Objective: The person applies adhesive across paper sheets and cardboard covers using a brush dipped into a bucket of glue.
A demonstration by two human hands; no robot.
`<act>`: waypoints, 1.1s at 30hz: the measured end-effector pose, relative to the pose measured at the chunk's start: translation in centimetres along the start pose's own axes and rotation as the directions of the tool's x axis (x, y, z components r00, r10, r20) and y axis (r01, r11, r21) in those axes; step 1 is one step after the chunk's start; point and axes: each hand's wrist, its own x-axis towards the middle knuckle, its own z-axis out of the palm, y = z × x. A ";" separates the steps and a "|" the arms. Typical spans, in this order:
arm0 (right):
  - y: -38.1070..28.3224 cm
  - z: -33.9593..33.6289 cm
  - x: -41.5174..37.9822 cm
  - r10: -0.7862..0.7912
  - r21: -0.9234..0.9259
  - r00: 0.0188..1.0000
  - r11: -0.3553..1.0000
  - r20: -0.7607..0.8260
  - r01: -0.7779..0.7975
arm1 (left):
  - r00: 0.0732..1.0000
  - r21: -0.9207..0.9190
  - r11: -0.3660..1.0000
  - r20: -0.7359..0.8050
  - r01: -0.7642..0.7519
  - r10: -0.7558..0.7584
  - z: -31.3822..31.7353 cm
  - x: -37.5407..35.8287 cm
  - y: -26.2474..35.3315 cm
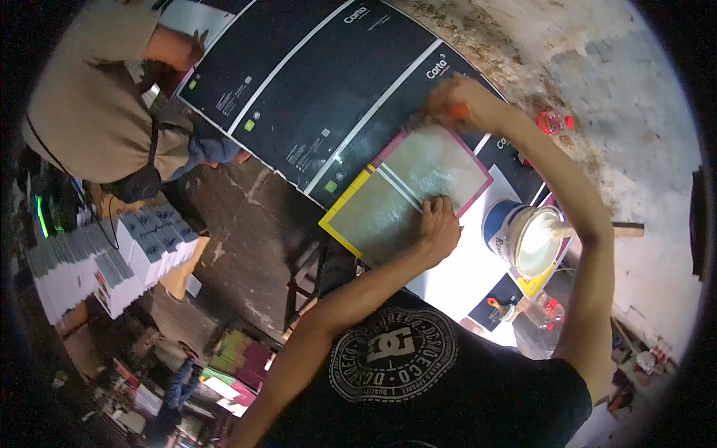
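Observation:
Across the middle of the black printed table sheet lies a greyish-green panel [429,175] with yellow and magenta edges, two white strips and a wet-looking sheen. My left hand [442,224] rests on the panel near its lower edge, fingers bent but slightly apart, holding nothing. Beyond the panel's upper edge, my right hand [461,103] is closed round an orange-handled brush [458,112]; motion blurs its working end. To the right stands an open white and blue bucket [539,243] with pale liquid or paste inside and an object across its rim.
Black printed sheets [299,82] cover the table. Near the bucket lie another brush [502,308] and a clear plastic bottle [549,310]. A red-capped bottle [551,122] is by the wall. At left are a person in a brown top [97,97] and stacked white blocks [142,246].

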 end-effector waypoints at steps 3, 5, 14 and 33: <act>-3.0 2.1 -1.0 0.084 0.125 0.953 0.984 0.291 -0.125 | 0.999 0.028 0.999 0.016 0.038 -0.039 0.1 -0.3 0.4; -2.5 5.2 0.2 0.040 0.034 0.960 0.998 0.279 -0.051 | 0.996 0.049 0.997 0.067 0.061 -0.064 0.0 -0.1 0.7; -3.7 2.5 3.0 -0.042 0.170 0.998 0.985 0.055 0.032 | 0.981 0.090 0.985 0.115 0.150 -0.159 2.8 -0.4 2.2; -6.1 8.5 3.9 -0.141 0.158 0.981 0.980 0.132 0.119 | 0.984 0.079 0.989 0.119 0.127 -0.135 1.3 0.0 1.4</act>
